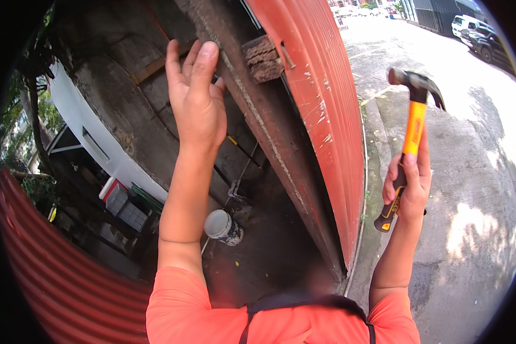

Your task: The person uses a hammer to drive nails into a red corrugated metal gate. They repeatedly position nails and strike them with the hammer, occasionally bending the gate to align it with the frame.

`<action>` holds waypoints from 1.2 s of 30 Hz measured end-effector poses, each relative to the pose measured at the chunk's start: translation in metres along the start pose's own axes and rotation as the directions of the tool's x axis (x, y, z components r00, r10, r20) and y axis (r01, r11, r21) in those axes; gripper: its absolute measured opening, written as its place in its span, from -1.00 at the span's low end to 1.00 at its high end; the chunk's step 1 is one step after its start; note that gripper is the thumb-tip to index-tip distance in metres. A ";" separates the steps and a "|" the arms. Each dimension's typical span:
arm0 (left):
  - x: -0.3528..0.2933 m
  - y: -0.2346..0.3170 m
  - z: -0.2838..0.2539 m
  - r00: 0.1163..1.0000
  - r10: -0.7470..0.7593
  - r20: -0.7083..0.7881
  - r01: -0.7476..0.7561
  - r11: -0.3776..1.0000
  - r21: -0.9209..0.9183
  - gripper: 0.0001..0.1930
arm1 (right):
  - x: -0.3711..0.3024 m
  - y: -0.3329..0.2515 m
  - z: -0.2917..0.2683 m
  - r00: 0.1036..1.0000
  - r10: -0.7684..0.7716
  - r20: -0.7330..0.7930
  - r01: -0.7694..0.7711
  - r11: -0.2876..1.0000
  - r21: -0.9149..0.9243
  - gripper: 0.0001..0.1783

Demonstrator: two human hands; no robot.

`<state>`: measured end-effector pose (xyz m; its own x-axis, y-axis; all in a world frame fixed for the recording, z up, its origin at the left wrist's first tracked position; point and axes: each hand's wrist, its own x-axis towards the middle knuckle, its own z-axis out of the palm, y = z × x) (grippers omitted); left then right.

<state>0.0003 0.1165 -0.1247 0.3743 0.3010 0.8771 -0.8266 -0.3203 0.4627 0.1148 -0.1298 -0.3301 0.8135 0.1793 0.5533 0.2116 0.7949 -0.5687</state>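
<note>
My right hand [408, 180] is wrapped round the handle of a claw hammer [414, 126] with a yellow and black grip, held upright with its dark head at the top. On the left my left hand [198, 106] is raised with its fingers stretched and apart, beside a rusty metal post [258, 123]; whether it touches the post I cannot tell. A rough, weathered wood block [264, 59] sits between the post and a red corrugated metal sheet [321, 109]. What looks like a nail [288, 55] sticks out of the sheet next to the block.
Behind the post a white bucket [223, 227] stands on a dark floor. Another red corrugated sheet [57, 269] curves along the lower left. A concrete driveway [470, 172] lies on the right, with parked vehicles [481, 37] far off.
</note>
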 end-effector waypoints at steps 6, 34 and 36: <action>-0.095 -0.059 -0.034 0.935 -0.310 0.171 0.351 0.871 -0.345 -0.38 | -0.091 0.021 -0.118 0.856 0.167 -0.489 -0.316 0.918 -0.239 -0.29; -0.064 -0.206 0.062 0.716 0.417 0.561 -0.404 0.902 -0.155 -0.33 | -0.635 0.240 0.037 -0.409 -0.089 -0.908 -0.908 0.138 0.396 -0.29; -0.060 -0.204 0.061 0.716 0.403 0.570 -0.418 0.901 -0.112 -0.32 | -0.618 0.243 0.040 -0.401 -0.079 -0.913 -0.911 0.136 0.389 -0.29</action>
<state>0.1723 0.1087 -0.2634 0.1745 -0.4259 0.8878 -0.9487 -0.3141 0.0358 -0.3585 -0.0238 -0.7857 0.1513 -0.6641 -0.7322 -0.9232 0.1698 -0.3448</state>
